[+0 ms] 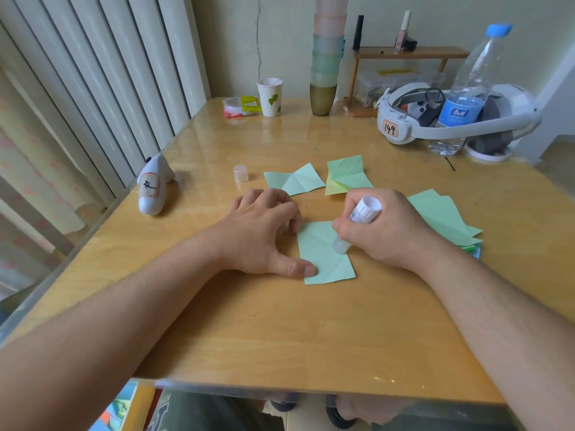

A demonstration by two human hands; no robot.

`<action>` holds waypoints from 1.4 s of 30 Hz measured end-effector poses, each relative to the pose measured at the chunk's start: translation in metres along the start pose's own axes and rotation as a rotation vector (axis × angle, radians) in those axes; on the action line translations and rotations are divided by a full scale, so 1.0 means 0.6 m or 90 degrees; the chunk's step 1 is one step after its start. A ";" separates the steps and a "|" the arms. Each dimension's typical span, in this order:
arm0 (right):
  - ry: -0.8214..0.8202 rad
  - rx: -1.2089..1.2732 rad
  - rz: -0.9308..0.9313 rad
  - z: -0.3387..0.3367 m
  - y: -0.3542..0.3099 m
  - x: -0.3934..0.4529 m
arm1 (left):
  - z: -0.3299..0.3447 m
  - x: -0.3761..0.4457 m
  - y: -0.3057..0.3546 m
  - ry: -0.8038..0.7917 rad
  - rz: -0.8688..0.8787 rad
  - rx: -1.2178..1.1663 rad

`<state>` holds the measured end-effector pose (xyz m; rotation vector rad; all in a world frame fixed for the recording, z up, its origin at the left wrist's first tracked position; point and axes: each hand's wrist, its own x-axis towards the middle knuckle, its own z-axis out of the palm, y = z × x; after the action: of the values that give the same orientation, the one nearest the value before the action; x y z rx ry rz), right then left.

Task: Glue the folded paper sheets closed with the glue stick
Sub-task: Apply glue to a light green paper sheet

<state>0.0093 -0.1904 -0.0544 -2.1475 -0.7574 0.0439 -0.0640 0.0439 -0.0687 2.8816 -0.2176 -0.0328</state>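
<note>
We are spreading glue: our right hand [385, 228] is holding the glue stick [357, 222] in a closed grip, tip down on the green sheet [323, 259] just below the grip. Our left hand [264, 234] is pressing the sheet's left edge with thumb and curled fingertips, gripping nothing. Next, we judge, the flap needs folding over the glued patch and pressing flat. Beyond the grip, more folded sheets [295, 181] and the cap [240, 173] are lying on the glossy wooden counter [280, 331]. Farther off, a bottle [466, 98], a paper cup [269, 96] and a headset are standing near a pale wall.
</note>
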 end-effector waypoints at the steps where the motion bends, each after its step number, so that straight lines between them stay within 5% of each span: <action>1: 0.004 0.009 0.002 0.001 0.001 0.001 | 0.001 0.000 0.000 0.003 0.001 0.000; 7: 0.166 0.201 -0.003 -0.009 -0.001 0.007 | 0.002 -0.001 0.003 0.002 -0.007 0.005; 15: -0.008 0.346 -0.038 0.018 -0.023 -0.008 | 0.000 -0.012 0.009 -0.003 -0.031 0.005; 22: 0.024 0.198 -0.014 0.035 -0.019 -0.007 | 0.017 -0.024 0.004 0.141 -0.044 -0.047; 42: -0.066 0.047 0.021 0.007 -0.020 -0.013 | 0.012 -0.030 0.012 0.090 -0.061 -0.042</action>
<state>-0.0042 -0.1863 -0.0503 -2.0993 -0.7681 0.1985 -0.0832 0.0380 -0.0736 2.8111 -0.0507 0.1431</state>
